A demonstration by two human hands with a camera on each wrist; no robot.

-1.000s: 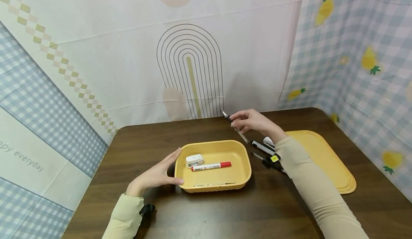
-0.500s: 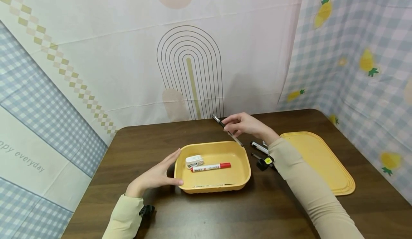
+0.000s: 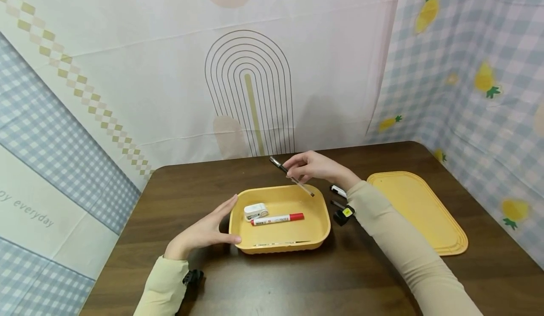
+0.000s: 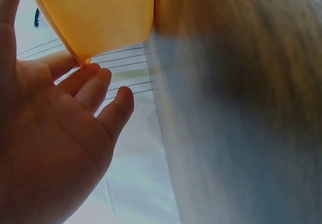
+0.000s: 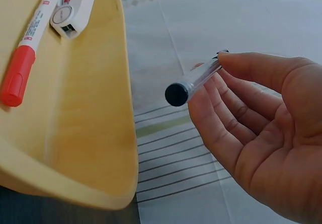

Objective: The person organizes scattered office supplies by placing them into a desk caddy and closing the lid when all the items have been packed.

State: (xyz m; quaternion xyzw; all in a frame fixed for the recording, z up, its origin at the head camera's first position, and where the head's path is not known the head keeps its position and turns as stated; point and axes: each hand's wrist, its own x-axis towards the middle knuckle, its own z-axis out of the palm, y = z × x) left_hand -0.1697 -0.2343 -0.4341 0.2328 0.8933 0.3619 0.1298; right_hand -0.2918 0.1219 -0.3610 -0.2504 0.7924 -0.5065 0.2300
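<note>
A yellow plastic tray (image 3: 297,233) stands before me with a white stapler (image 3: 255,211) and a red-capped marker (image 3: 278,219) in it. Just above the front rim, a sliver of a dark-and-white slender item (image 3: 282,244) shows, mostly hidden. Over the tray's far right corner, my right hand (image 3: 316,167) pinches a gel pen (image 5: 193,80) with a clear barrel and black end plug, tilted. At the tray's left end, my left hand (image 3: 204,231) is spread, thumb at the near corner and fingertips touching the rim at the far corner.
A yellow lid (image 3: 418,212) lies flat on the dark wood table (image 3: 272,283) to the right. Between lid and tray, a black-and-white marker (image 3: 338,191) and a thin dark rod (image 3: 337,204) are partly hidden by my right forearm. A patterned cloth wall (image 3: 340,70) rises behind.
My right hand has moved left with the gel pen, from right of the tray to over its far right corner. The left hand and tray have stayed put.
</note>
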